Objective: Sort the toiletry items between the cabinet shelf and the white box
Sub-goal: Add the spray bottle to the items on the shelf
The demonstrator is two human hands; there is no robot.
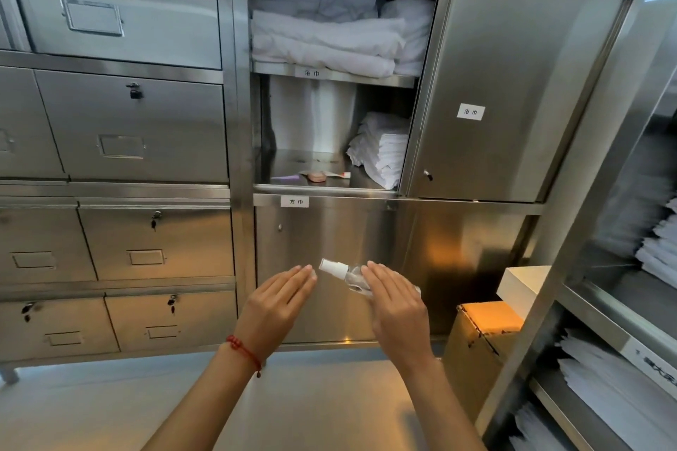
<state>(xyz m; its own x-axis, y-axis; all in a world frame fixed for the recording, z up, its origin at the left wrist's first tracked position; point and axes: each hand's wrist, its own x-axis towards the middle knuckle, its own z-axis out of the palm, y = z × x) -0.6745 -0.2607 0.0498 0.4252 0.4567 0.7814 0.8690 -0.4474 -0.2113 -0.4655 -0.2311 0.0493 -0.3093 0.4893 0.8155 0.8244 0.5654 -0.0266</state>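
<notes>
My right hand (394,304) holds a clear spray bottle (342,273) with a white cap, tilted so the cap points up and left. Just left of the cap, my left hand (280,298) is flat with fingers extended and holds nothing. Both hands are in front of the closed lower cabinet door, below the open shelf (315,190). On that shelf lie a pinkish soap bar (317,176), a toothpaste tube (335,174) and a purple flat item (284,178). The white box (524,286) sits low at the right on a cardboard carton (483,337).
A stack of folded white towels (383,150) fills the right of the open shelf; larger white linens (329,26) lie on the shelf above. An open steel door (505,91) hangs at the right. Steel drawers stand to the left, and a steel rack with white papers to the right.
</notes>
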